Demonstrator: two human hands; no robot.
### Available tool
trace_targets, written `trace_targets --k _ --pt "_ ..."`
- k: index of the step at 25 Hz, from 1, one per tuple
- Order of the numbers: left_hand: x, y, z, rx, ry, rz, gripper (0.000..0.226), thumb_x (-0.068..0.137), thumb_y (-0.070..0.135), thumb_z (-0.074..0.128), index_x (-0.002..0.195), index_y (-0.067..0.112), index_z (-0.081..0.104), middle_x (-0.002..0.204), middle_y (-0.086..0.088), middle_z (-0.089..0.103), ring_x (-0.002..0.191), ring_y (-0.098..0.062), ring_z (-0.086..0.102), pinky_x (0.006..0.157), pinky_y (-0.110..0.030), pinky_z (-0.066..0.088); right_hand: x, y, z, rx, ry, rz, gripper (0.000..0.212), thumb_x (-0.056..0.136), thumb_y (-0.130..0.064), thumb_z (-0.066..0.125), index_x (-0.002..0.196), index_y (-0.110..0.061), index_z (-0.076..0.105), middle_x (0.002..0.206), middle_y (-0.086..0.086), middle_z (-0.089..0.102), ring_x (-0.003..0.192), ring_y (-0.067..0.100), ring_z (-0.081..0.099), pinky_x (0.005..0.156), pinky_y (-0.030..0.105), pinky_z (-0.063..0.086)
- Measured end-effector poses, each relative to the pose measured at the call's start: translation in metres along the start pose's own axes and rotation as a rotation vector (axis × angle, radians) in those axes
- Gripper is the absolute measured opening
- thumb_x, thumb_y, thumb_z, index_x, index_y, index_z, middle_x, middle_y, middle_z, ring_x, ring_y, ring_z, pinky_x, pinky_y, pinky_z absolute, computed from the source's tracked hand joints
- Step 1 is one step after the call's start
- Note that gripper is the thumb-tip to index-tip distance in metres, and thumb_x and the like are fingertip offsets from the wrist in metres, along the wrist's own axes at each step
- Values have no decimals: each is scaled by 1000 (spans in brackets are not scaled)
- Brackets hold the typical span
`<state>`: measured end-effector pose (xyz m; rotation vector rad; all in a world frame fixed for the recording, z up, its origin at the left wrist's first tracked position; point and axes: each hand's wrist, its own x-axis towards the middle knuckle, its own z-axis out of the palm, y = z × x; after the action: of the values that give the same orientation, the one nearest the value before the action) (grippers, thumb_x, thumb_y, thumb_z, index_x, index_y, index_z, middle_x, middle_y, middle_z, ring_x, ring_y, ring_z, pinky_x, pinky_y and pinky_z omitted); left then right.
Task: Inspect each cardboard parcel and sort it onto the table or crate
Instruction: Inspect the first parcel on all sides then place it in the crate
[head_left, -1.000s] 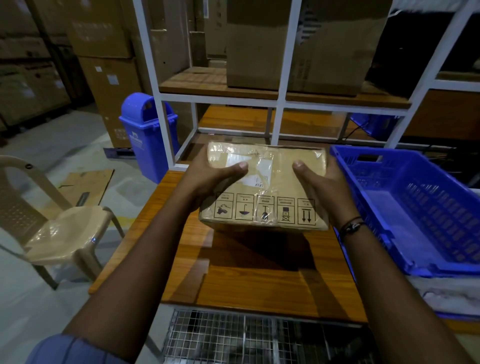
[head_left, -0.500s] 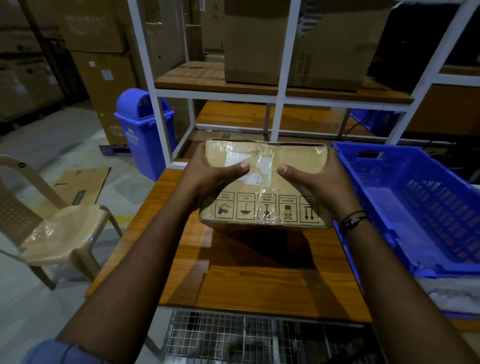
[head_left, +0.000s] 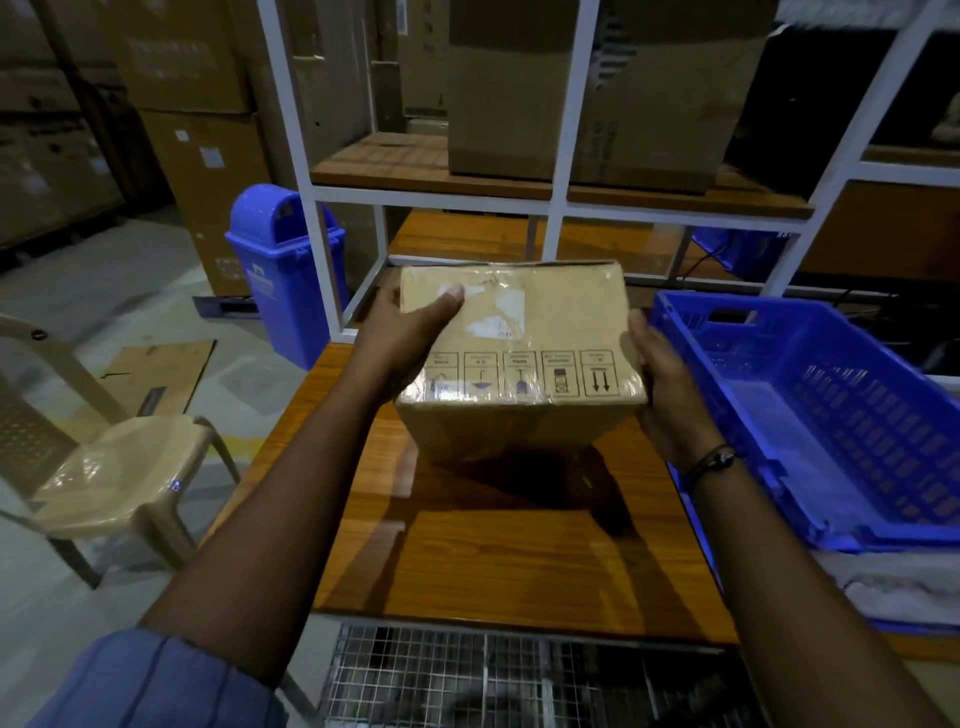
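Parcel (head_left: 519, 332) (taped, tilted) held over table (head_left: 493, 561) beside crate (head_left: 857, 426): left grip (head_left: 410, 332) and right grip (head_left: 660, 384) clasp its sides.

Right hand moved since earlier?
Yes: right hand slid from the top of the taped brown cardboard parcel to its right side, toward the blue plastic crate.

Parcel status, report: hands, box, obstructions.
Left hand and right hand grip parcel by its sides. Parcel held over table. Crate beside right hand, nothing between.
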<state>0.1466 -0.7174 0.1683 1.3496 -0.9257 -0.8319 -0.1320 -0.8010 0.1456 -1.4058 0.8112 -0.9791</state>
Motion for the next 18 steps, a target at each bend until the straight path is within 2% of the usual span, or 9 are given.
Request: trace_targets --k 1,4,7,9,11,13,15,16,18 --pt "2 -1 -4 -12 23 -26 50 98 48 64 138 19 55 127 -12 69 105 -25 74 81 -39 63 -5 12 -1 60 -26 -4 77 90 -73 52 148 -22 52 136 9 68 125 30 66 99 49 55" --pt "-3 -22 -12 -157 4 -182 66 100 74 36 137 24 59 134 -17 65 119 -35 65 93 -50 56 -14 43 -1 218 -4 36 71 100 -69 23 149 -27 52 141 5 66 133 25 60 109 50 47" --pt "-17 -65 -4 -138 -46 -228 61 103 72 26 145 38 52 151 -9 53 137 -33 52 111 -57 45 -13 62 9 191 62 118 56 106 -66 17 141 -44 56 137 -6 68 134 21 58 110 49 47" --pt "-25 -78 4 -149 3 -168 58 106 67 23 152 39 45 155 -3 49 139 -29 49 114 -54 43 -9 65 18 141 142 164 53 107 -66 20 143 -47 55 137 -7 67 134 22 57 110 52 47" --pt "-27 -79 8 -103 37 -117 65 104 70 20 153 36 46 146 0 55 131 -24 55 111 -49 46 -5 54 30 148 307 229 63 105 -70 23 146 -36 56 139 -2 65 133 26 58 108 52 47" --pt "-28 -76 8 -39 53 -85 73 99 74 20 148 32 54 137 1 62 123 -19 60 105 -42 48 0 36 38 214 482 317 69 104 -71 24 134 -23 65 130 5 68 117 26 65 98 46 54" --pt "-29 -76 5 9 91 -41 66 100 70 26 138 30 61 131 4 66 118 -13 61 96 -35 47 -4 25 44 178 476 323 68 105 -68 25 112 -20 73 102 5 75 86 20 70 73 37 57" --pt "-28 -79 3 17 107 -25 56 104 62 31 135 27 62 127 6 66 115 -10 61 91 -32 48 -8 23 46 111 448 293 66 106 -66 28 107 -19 74 92 2 75 80 18 71 70 36 56" --pt "-24 -88 -3 20 124 -34 42 108 42 43 140 19 57 126 2 65 114 -13 62 84 -32 49 -10 31 46 -67 395 148 43 107 -52 44 115 -21 73 98 -2 74 92 18 71 82 41 58"
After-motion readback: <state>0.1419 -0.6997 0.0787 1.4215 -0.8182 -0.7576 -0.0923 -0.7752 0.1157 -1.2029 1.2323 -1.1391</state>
